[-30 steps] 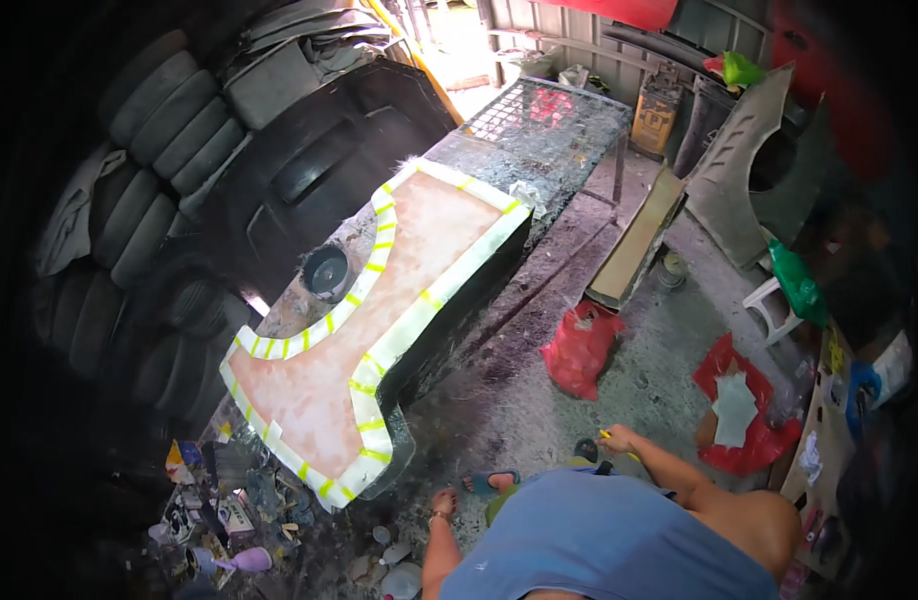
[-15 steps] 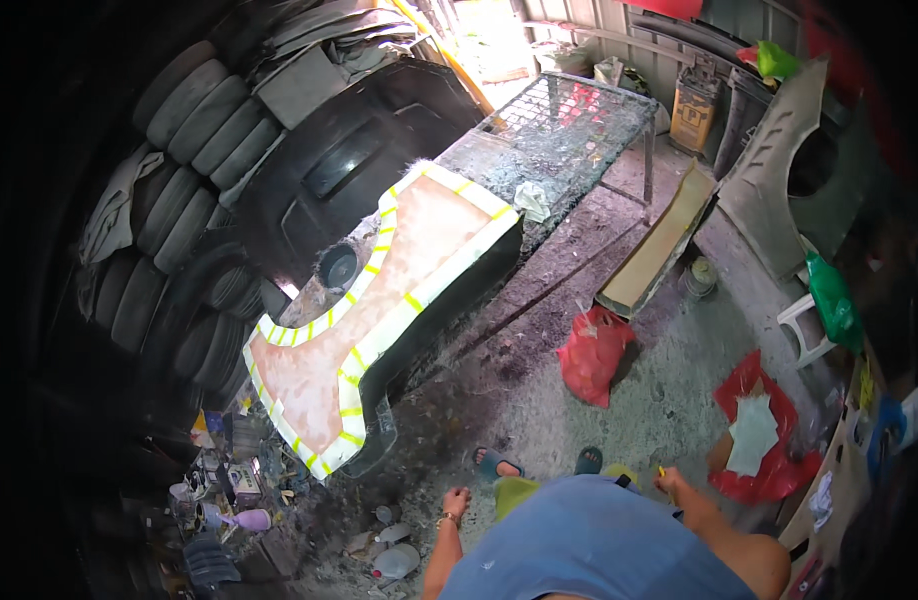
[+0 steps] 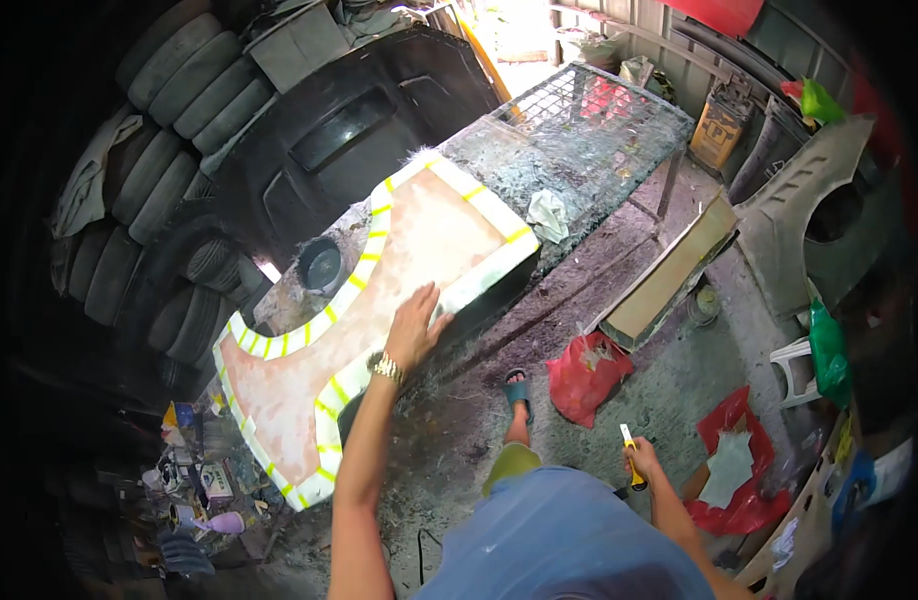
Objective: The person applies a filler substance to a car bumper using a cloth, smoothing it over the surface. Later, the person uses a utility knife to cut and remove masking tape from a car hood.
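Observation:
A large curved panel [image 3: 404, 228] with a patchy pinkish surface lies on the worktable, its border covered in white masking held by short yellow-green tape strips. My left hand [image 3: 412, 328], a metal watch at its wrist, reaches over the panel's near edge. Its fingers are stretched out and it holds nothing; whether it touches the surface is hard to tell. Low at my right side, away from the panel, my right hand [image 3: 641, 458] is closed round a yellow utility knife [image 3: 628, 438], the pale blade end pointing up.
The worktable [image 3: 589, 150] has a meshed far end and bears crumpled plastic [image 3: 548, 216] and a dark bowl [image 3: 322, 265]. Right of it are a long cardboard box [image 3: 669, 275], red bags [image 3: 589, 378] and a loose fender [image 3: 794, 215]. Stacked tyres [image 3: 194, 75] stand left.
My left hand has risen from beside my body to the panel's near edge. My body has moved closer, one foot stepping forward. The right hand has moved slightly, showing the knife more fully.

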`<action>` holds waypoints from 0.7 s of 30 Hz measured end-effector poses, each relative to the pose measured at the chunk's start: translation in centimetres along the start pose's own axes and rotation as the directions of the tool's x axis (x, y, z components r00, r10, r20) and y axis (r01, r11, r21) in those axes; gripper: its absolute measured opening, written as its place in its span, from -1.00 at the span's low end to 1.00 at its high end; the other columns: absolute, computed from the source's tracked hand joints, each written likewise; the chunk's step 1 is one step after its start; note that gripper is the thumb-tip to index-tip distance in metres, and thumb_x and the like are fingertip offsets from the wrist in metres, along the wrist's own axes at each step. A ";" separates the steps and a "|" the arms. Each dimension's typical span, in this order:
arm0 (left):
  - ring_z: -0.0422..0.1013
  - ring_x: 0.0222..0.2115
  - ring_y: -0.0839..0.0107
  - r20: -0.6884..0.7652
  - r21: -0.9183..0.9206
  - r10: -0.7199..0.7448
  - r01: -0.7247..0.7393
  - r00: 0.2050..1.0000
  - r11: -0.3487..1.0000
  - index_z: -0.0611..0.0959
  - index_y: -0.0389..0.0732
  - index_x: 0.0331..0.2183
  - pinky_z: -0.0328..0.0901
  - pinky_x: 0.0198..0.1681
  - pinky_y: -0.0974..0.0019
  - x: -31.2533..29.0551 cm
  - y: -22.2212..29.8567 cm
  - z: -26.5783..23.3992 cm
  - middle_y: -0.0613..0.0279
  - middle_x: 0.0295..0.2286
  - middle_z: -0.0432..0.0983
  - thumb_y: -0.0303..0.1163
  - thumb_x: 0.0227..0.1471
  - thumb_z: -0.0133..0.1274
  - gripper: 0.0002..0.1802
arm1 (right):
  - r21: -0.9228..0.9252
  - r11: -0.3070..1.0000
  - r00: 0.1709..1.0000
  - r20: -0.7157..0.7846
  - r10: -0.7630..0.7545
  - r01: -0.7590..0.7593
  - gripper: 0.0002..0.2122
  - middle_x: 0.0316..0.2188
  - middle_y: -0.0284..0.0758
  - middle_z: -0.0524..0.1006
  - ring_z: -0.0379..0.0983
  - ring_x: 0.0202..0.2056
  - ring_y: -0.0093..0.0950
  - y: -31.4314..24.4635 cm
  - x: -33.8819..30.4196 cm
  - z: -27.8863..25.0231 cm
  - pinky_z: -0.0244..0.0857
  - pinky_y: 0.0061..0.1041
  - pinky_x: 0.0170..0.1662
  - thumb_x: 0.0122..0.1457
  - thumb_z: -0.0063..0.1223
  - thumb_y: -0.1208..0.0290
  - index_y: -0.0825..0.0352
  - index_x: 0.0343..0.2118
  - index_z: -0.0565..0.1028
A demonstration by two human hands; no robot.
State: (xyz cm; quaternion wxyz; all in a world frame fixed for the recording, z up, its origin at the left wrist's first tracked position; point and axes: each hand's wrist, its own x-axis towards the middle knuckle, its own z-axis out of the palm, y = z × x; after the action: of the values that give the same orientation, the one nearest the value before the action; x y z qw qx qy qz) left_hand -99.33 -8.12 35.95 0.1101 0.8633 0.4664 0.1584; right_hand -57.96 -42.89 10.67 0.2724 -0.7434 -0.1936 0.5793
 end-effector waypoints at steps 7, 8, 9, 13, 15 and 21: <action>-0.15 0.21 0.08 0.248 0.206 -0.132 0.080 0.960 0.975 0.11 -0.33 0.14 -0.20 0.21 -0.02 8.3 -7.9 4.1 -0.04 0.19 -0.11 0.05 0.11 -0.27 -0.24 | 0.187 0.975 0.992 0.013 -0.125 0.120 -0.59 -0.45 -0.43 0.37 0.32 -0.51 -0.63 -20.0 -3.4 2.1 0.26 -0.64 -0.49 0.19 -0.16 0.43 0.22 0.13 0.22; -0.18 0.21 0.08 0.281 0.148 -0.135 0.097 0.950 0.984 0.08 -0.36 0.15 -0.22 0.22 -0.01 8.3 -7.8 3.8 -0.06 0.19 -0.14 0.06 0.10 -0.28 -0.21 | 0.146 0.973 0.983 0.026 -0.183 0.177 -0.57 -0.41 -0.44 0.36 0.31 -0.48 -0.65 -23.5 -3.6 2.6 0.24 -0.68 -0.46 0.19 -0.17 0.42 0.20 0.16 0.20; -0.20 0.22 0.08 0.258 0.081 -0.115 0.097 0.959 0.992 0.08 -0.37 0.14 -0.24 0.22 0.00 9.2 -7.0 4.5 -0.08 0.19 -0.16 0.06 0.09 -0.25 -0.20 | 0.050 0.949 0.950 -0.007 -0.312 0.312 -0.58 -0.39 -0.44 0.35 0.30 -0.45 -0.65 -26.8 -4.2 2.8 0.22 -0.69 -0.42 0.19 -0.17 0.44 0.21 0.15 0.22; -0.19 0.22 0.05 0.234 0.026 -0.101 0.098 0.967 0.995 0.05 -0.35 0.16 -0.24 0.22 -0.01 10.2 -6.0 5.0 -0.06 0.20 -0.17 -0.01 0.09 -0.21 -0.22 | -0.326 0.656 0.708 0.065 -0.703 0.681 -0.61 -0.30 -0.37 0.30 0.26 -0.32 -0.58 -41.2 -4.7 7.5 0.17 -0.65 -0.27 0.16 -0.16 0.52 0.31 0.09 0.29; -0.17 0.21 0.04 0.240 0.013 -0.138 0.139 0.961 0.990 0.06 -0.34 0.16 -0.22 0.21 -0.02 10.0 -6.5 5.2 -0.06 0.19 -0.16 -0.02 0.08 -0.19 -0.23 | -0.392 0.558 0.647 0.139 -0.750 0.731 -0.61 -0.34 -0.30 0.30 0.28 -0.31 -0.48 -45.9 -2.3 10.8 0.19 -0.56 -0.23 0.14 -0.12 0.55 0.34 0.07 0.30; -0.03 0.16 -0.01 0.214 -0.015 -0.179 0.186 0.960 0.982 0.20 -0.39 0.09 -0.09 0.16 -0.08 11.3 -6.0 4.2 -0.08 0.15 -0.01 0.01 0.04 -0.08 -0.24 | -0.602 0.289 0.512 0.238 -0.825 0.745 -0.66 -0.37 -0.25 0.35 0.33 -0.32 -0.29 -53.8 5.7 17.7 0.25 -0.39 -0.25 0.05 0.00 0.53 0.19 -0.05 0.43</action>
State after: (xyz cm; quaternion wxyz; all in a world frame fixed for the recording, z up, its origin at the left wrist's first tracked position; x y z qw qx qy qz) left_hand -96.60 4.41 32.00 0.1882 0.8266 0.5267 0.0631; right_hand -72.16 5.54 37.09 0.2612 -0.6271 -0.6999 0.2206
